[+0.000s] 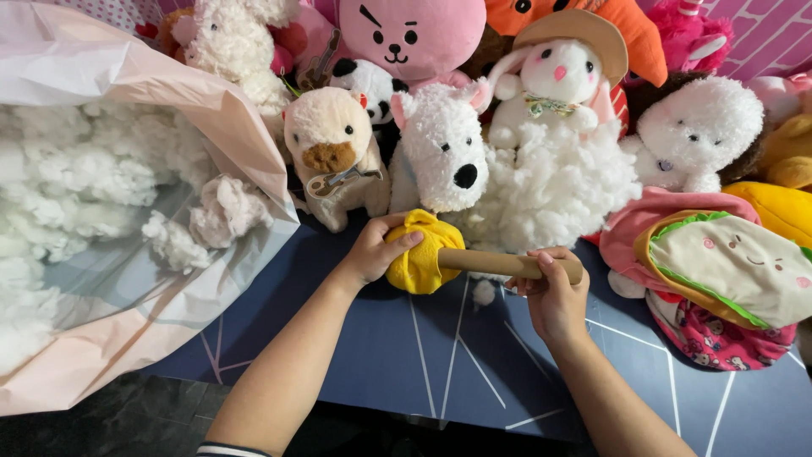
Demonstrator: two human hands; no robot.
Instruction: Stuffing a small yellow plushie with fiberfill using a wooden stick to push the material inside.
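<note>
Stuffing step: left hand [372,251] clamped on yellow plush shell [420,254], right hand [554,292] gripping cardboard tube [499,264] pushed inside. Next, probably: ram deeper, keep shell braced.

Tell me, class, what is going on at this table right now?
A person is working at a dark blue table. The left hand grips a small yellow plush shell, and the right hand holds a cardboard tube whose end goes into that shell. A loose heap of white stuffing lies just behind it. To the left, a big pink plastic bag lies open with more stuffing inside. Finished plush toys, including a white dog, line the back.
</note>
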